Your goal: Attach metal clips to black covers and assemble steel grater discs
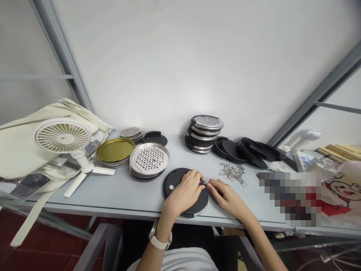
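Note:
A black round cover (pixel 177 180) with a white dot lies flat near the table's front edge, and a silvery metal rim shows beneath its right side. Across its top lies my left hand (pixel 186 190), fingers bent and gripping it by its right edge. Between both hands, at that edge, is a small wire clip (pixel 204 182). My right hand (pixel 224 196) pinches the clip's right end between thumb and forefinger. Where the clip meets the cover is partly hidden by my left fingers. Several loose wire clips (pixel 232 172) are heaped beyond my right hand.
Left of the cover stand stacks of perforated metal grater discs (pixel 150 160) and gold-coloured lids (pixel 115 150). A tall stack of covered graters (pixel 205 131) stands behind, beside loose black covers (pixel 237 150). A white fan (pixel 63 137) is left; a printed bag (pixel 342 188) is right.

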A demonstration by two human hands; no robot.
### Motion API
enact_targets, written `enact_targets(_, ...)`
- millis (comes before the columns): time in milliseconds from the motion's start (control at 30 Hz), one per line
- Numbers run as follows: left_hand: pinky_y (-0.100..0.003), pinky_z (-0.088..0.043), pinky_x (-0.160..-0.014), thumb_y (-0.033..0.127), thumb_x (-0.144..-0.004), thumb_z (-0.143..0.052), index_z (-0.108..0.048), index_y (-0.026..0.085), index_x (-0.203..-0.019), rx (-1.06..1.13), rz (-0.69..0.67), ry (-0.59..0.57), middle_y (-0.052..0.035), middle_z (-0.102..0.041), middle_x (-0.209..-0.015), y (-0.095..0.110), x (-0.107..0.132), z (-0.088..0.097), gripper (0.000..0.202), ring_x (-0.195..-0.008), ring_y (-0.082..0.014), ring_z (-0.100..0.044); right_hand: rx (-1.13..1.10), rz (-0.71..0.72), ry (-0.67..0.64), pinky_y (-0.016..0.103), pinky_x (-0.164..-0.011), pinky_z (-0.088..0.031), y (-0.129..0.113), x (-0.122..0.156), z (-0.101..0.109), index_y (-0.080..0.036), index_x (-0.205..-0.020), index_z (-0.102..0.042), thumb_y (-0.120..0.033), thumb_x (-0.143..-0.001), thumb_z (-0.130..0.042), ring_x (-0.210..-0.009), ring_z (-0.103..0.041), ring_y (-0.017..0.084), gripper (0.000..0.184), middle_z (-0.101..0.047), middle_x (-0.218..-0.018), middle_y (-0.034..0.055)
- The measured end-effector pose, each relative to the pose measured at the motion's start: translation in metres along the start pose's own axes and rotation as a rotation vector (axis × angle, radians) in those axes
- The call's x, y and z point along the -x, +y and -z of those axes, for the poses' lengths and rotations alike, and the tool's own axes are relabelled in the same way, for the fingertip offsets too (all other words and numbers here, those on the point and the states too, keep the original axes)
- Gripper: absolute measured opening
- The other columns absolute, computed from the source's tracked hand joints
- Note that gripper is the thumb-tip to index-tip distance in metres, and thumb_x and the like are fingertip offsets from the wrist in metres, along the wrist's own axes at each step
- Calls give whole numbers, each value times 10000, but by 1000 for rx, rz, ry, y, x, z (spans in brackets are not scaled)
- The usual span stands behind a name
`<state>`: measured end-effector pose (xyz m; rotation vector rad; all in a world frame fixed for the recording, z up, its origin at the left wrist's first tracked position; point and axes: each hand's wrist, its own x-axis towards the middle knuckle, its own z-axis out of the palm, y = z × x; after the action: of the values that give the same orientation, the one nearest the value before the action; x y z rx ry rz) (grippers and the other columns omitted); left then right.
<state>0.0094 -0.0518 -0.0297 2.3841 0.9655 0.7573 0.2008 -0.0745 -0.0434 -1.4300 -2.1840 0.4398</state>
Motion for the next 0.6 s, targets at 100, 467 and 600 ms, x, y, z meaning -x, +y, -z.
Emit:
enact_targets(100,-356,-415,-946,219,-954,-425,-459,201,-1018,-1,5,-3,-55,-531,-1076,1,0,1,75,-1058,-202,-491,-5,-3,-8,298,-652,-385,-1,0,0,-219,-710,-418,-343,-1003,-313,-649,-491,177,335,-499,-636,-10)
enact_targets(467,-358,-413,-922,219,-964,-412,-462,201,-1001,-53,-12,-27,-54,-527,-1082,4,-1,4,65,-1044,-210,-481,-16,-8,-28,299,-674,-369,1,1,0,-215,-717,-411,-340,-1005,-319,-653,-482,171,327,-476,-643,-19)
enact_targets(600,-358,-414,-921,215,-964,-413,-467,199,-1002,-56,-11,-30,-55,-529,-1083,4,-1,4,68,-1043,-211,-481,-13,-2,-23,300,-678,-372,2,0,-1,-216,-716,-411,-340,-1004,-322,-647,-483,171,326,-476,-641,-19)
